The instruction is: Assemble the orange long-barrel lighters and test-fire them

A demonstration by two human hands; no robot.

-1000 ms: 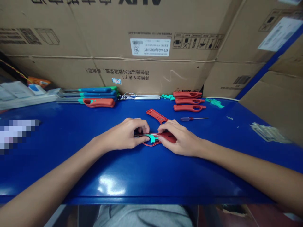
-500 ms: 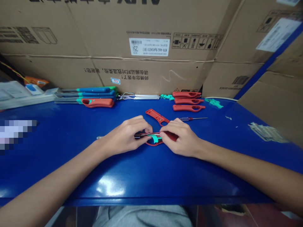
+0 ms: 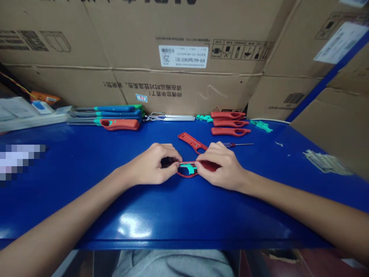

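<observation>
Between my hands lies an opened red lighter handle, its inside facing up, with a teal trigger and a thin pale wire along its upper edge. My left hand is closed, thumb and fingers pinching the left end of the handle by the wire. My right hand grips the right end, which its fingers partly hide. Just behind them rests a separate red handle half, inner side up. A screwdriver lies behind my right hand, part of its grip covered.
Finished-looking long lighters are stacked at the back left. Beside them are metal tubes with wires, teal rings and red handles. Teal triggers and a clear bag lie right. Cardboard walls the back.
My left hand has shifted slightly along the handle, and its thumb now presses against the upper edge by the wire. My right hand stays in nearly the same place.
</observation>
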